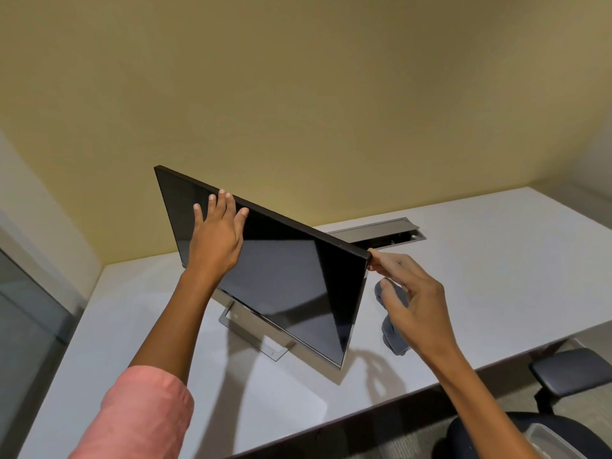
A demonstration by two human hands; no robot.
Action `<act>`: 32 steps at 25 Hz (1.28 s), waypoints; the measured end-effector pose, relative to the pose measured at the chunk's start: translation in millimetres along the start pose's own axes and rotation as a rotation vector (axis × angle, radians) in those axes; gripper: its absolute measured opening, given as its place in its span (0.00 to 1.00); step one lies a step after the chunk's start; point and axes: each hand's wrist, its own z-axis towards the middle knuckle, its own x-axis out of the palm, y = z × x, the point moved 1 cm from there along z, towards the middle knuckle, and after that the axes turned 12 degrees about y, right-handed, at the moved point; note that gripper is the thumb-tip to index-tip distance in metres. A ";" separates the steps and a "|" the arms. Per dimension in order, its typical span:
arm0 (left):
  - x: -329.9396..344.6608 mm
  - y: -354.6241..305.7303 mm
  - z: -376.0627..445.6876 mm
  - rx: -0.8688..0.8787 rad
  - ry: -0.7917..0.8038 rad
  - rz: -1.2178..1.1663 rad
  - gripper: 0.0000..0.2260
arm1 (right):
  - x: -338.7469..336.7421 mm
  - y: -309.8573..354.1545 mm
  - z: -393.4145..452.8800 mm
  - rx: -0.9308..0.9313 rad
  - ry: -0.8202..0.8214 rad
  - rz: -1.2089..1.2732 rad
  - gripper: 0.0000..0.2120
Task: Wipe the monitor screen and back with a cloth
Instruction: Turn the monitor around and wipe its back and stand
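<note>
Two bare hands are working on one monitor (281, 276) that is standing on a pale grey table (496, 260), with its dark screen facing the camera and turned so its left edge is lying farther away than its right.

Far left: a glass panel (26, 309) is showing beside the table's left edge. Near left: a pink sleeve (132, 415) is covering the upper part of the left arm.

Left hand (217, 241): lying flat against the screen close to the top edge, fingers spread wide and extended, not gripping anything.

Centre: the monitor's metal stand (251, 339) is resting on the table below the screen. Behind the top right corner, a grey cable hatch (377, 231) is sitting set into the table, lid raised.

Right hand (414, 293): its thumb and forefinger are pinching the monitor's top right corner; the other fingers are curling loosely. A dark grey cloth (392, 332) is lying bunched on the table just right of the monitor, partly hidden behind this hand; cannot tell whether the fingers are touching it.

Near right: a black office chair (569, 369) is standing off the table's edge.
</note>
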 end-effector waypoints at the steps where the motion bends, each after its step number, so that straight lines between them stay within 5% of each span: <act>1: -1.1 1.4 -0.6 0.003 0.001 -0.007 0.22 | 3.0 3.4 -3.0 -0.010 0.012 0.025 0.22; 14: -11.9 -6.2 -8.3 -0.041 0.056 -0.099 0.26 | -1.8 10.6 11.8 -0.066 0.102 0.168 0.18; 21: -20.7 -48.8 -33.9 0.070 0.129 -0.129 0.23 | 33.1 -23.3 132.0 -0.155 0.502 -0.040 0.29; 28: -28.9 -79.0 -52.9 0.094 0.150 -0.227 0.21 | 106.3 -2.2 218.3 -0.476 0.887 -0.158 0.35; 32: -31.6 -88.9 -53.8 -0.016 0.130 -0.290 0.24 | 136.8 15.1 245.9 -0.795 0.910 -0.290 0.34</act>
